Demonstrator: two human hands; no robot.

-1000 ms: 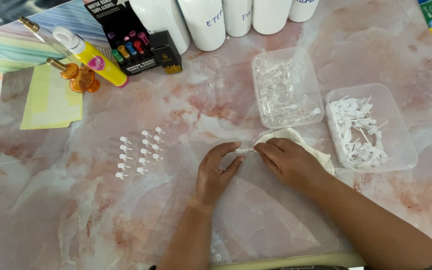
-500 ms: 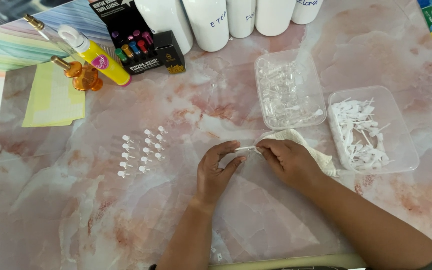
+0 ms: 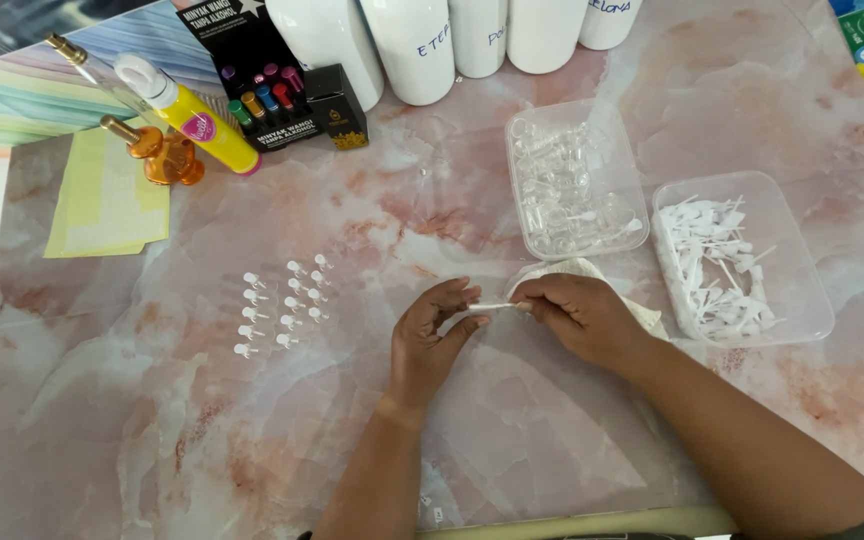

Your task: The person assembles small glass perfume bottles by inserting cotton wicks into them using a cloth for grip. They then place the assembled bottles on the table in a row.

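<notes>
Centre frame: left hand [image 3: 430, 340] and right hand [image 3: 580, 316] both pinch small white stick [image 3: 493, 306] between fingertips, above table [image 3: 152, 440]. Judgement: keep grip light, ends aligned, push straight. Finished vials [image 3: 280, 310] in rows at left.

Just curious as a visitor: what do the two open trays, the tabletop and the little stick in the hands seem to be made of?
Both trays: thin clear plastic, glossy; contents show through the walls.
Tabletop: marble look, pink-white veining, shiny; could be a printed film.
Small stick, pinched between left hand and right hand: white, probably plastic.
</notes>
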